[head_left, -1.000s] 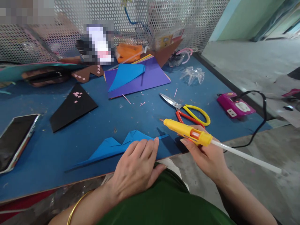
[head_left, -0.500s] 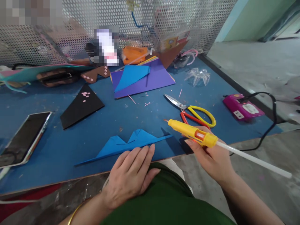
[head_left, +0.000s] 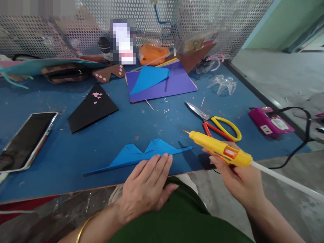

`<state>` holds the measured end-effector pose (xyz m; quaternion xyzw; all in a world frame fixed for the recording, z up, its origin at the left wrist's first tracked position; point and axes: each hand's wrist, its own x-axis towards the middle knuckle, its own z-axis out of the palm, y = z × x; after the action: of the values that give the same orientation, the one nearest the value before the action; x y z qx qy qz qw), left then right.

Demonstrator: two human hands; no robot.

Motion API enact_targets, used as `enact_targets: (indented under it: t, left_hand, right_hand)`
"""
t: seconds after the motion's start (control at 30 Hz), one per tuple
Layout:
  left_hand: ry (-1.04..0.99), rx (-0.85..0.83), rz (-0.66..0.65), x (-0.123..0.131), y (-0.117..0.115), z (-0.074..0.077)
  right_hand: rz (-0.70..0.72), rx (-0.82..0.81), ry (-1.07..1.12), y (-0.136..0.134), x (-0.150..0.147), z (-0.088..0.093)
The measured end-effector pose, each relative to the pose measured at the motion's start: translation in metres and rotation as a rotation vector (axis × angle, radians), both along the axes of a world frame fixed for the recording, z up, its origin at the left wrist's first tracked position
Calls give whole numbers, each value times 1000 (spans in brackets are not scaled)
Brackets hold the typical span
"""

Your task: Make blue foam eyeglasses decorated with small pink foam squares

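On my feed from the head camera, the blue table (head_left: 152,125) fills most of the view, with the stack of purple sheets (head_left: 183,82) toward its back. The folded blue paper (head_left: 126,154) lies along the near edge, its two peaks pointing away from me. My left hand (head_left: 144,185) rests at its near side, fingers straight and close together, thumb spread apart from them. My right hand (head_left: 240,180) has its fingers wrapped around the yellow glue gun (head_left: 211,143), nozzle near the paper's right end, apart from it. Scissors (head_left: 205,116) lie just behind the gun; pink squares (head_left: 96,95) sit on black card (head_left: 93,113).
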<state>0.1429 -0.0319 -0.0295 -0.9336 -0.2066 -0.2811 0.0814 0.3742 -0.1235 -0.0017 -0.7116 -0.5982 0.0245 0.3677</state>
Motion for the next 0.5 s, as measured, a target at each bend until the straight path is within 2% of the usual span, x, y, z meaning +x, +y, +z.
enact_targets:
  t: [0.17,0.3,0.37,0.47,0.5]
  left_hand:
    - [-20,-12,-9,-1,1,-2]
    - [-44,-17,-4,-1,3,-6]
    - [-71,-8,-6,0,4,-7]
    - [-109,5,-5,2,5,-9]
    - [-117,9,-2,2,5,-9]
  right_hand:
    - [6,9,-74,4,-22,11]
    - [-57,-55,-117,15,-4,11]
    - [-179,-82,-147,25,16,13]
    - [-456,-129,-304,49,53,20]
    - [-499,-123,-330,59,65,22]
